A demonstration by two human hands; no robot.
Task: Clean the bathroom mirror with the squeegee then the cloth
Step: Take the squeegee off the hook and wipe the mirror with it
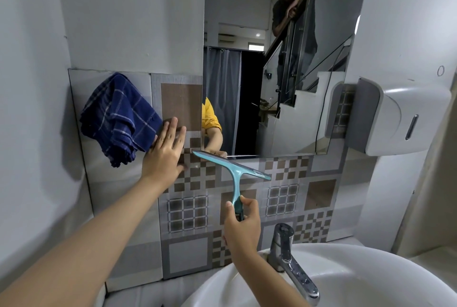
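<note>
We judge ourselves in the squeegee stage: our right hand [241,226] grips the teal squeegee [235,175] by its handle, blade just below the mirror [272,59]'s lower left corner. Our left hand [164,152] presses flat-fingered on the tiled wall [321,207], touching the unused blue checked cloth [116,118] hanging left of the mirror.

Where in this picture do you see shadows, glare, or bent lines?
Head view: the cloth throws a soft shadow on the wall below-left; a ceiling lamp reflects as a bright spot at the mirror top; the wide lens curves the walls and sink rim.
</note>
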